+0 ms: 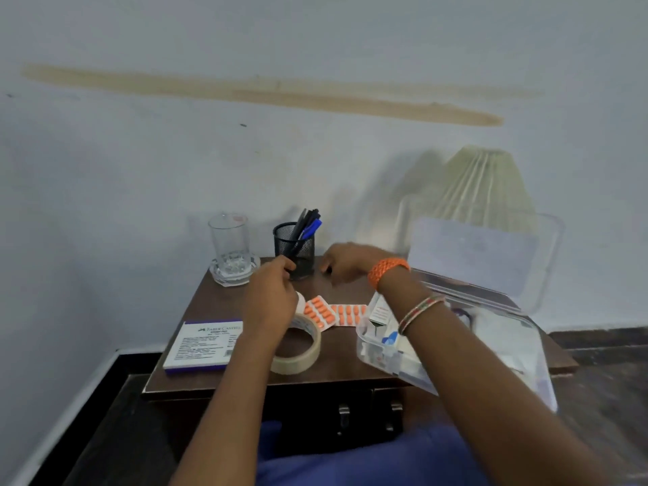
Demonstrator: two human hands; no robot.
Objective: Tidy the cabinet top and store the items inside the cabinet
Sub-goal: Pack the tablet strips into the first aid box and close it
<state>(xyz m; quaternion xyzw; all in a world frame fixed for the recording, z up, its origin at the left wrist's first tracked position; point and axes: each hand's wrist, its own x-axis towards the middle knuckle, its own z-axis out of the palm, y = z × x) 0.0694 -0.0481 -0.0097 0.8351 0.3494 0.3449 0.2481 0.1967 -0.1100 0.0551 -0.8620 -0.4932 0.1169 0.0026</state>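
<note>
On the brown cabinet top (217,303) stands a black mesh pen holder (298,247) with several pens. My left hand (271,292) reaches to its left side, fingers curled at the holder's base. Just right of the holder, my right hand (345,263) hovers with fingers bent down; whether it touches the holder is unclear. In front lie a roll of tape (301,349), two orange pill strips (329,312) and a white stamp-pad box (201,345). An open clear plastic box (385,356) with small items sits at the right, under my right forearm.
A drinking glass (229,240) stands on a glass coaster (233,273) at the back left. A pleated lampshade (487,184) rises behind the clear box's raised lid (480,254). The cabinet doors with metal handles (368,413) are below the front edge. A wall is behind.
</note>
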